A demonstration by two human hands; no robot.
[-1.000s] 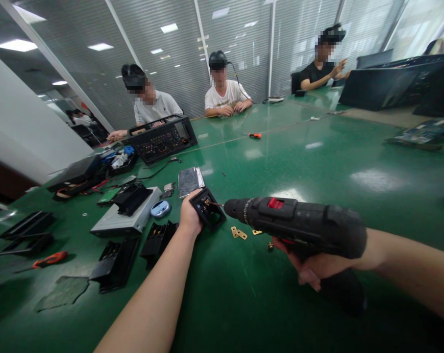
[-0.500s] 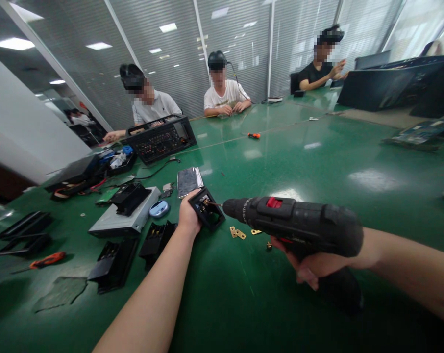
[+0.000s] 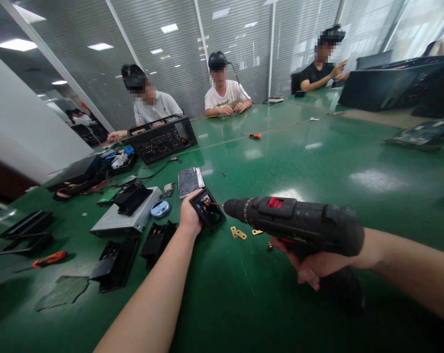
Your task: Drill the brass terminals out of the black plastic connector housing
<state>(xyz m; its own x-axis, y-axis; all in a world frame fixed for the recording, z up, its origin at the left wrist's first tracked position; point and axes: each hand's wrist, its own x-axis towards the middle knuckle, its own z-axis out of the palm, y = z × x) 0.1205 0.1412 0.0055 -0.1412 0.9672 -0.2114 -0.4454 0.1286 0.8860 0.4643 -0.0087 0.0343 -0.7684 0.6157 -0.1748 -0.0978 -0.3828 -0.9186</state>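
My left hand (image 3: 191, 215) is closed on the edge of a black plastic housing (image 3: 215, 221), tilted up off the green table, with brass-coloured parts inside it. My right hand (image 3: 306, 267) grips a black cordless drill (image 3: 291, 218) with a red switch on top. The drill points left, and its thin bit reaches into the housing at the brass parts; exact contact is too small to make out. Below the drill's chuck lie several small brass plates (image 3: 241, 235), and a small brass piece (image 3: 269, 246) sits near my right fingers.
More black housings (image 3: 113, 264) lie left of my left forearm, near a silver metal box (image 3: 121, 221), a round blue-lidded tin (image 3: 160, 209) and an orange screwdriver (image 3: 50, 259). Three people sit across the green table (image 3: 299, 162); a black computer case (image 3: 163, 139) stands before one.
Almost nothing differs. The whole view has shifted slightly, while the drill and the housing keep the same position relative to each other.
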